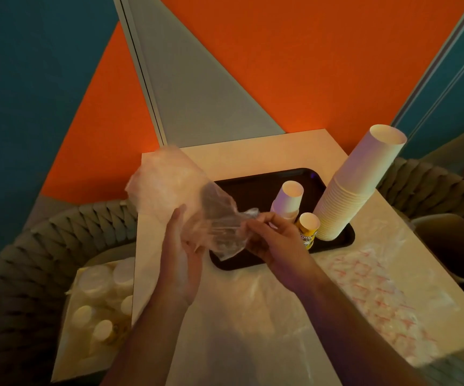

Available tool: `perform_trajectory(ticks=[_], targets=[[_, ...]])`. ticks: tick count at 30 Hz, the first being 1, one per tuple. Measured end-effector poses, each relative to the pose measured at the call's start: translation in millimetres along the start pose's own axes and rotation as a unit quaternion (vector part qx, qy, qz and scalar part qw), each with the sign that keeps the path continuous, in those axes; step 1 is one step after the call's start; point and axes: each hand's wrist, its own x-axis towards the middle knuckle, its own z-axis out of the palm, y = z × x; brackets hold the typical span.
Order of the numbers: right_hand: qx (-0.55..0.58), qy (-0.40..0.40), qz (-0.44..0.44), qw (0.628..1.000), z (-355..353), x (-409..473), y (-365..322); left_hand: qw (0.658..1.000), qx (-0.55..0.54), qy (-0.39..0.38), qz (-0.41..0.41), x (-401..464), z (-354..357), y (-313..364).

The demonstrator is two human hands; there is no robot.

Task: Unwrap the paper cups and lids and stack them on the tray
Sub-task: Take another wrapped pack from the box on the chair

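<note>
I count one dark tray [242, 179] on one pale table [253, 151]. Three cup stacks stand on it: one tall white stack [356, 188], one short white stack [288, 199], one small yellow printed stack [307, 229]. Cups per stack: can't tell. One clear plastic wrapper [175, 196] is up in the air, between two hands. Two more wrappers lie flat on the table: one plain [253, 310], one with red print [375, 288]. One open box [97, 307] of wrapped goods; contents too blurred to count.
</note>
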Motion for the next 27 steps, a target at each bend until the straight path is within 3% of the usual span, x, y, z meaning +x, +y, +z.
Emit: perform_trajectory(ticks=[5,9,14,18,23,27], targets=[[-0.077,0.036,-0.071,0.994,-20,-11,-14,0.998,-0.056,0.039,0.012,18,-30,17],[-0.157,0.071,-0.115,0.978,-34,-21,-21,0.999,0.010,0.017,0.034,28,-41,29],[-0.139,0.157,-0.160,0.965,-54,-28,-25,0.991,0.118,-0.068,0.008,26,-45,33],[-0.169,0.194,-0.203,0.945,-64,-38,-28,0.972,0.135,-0.183,-0.057,18,-35,31],[-0.220,0.169,-0.212,0.937,-82,-47,-34,0.940,0.142,-0.287,-0.117,16,-26,27],[-0.254,0.161,-0.195,0.933,-100,-53,-43,0.920,0.222,-0.313,-0.084,17,-19,21]])
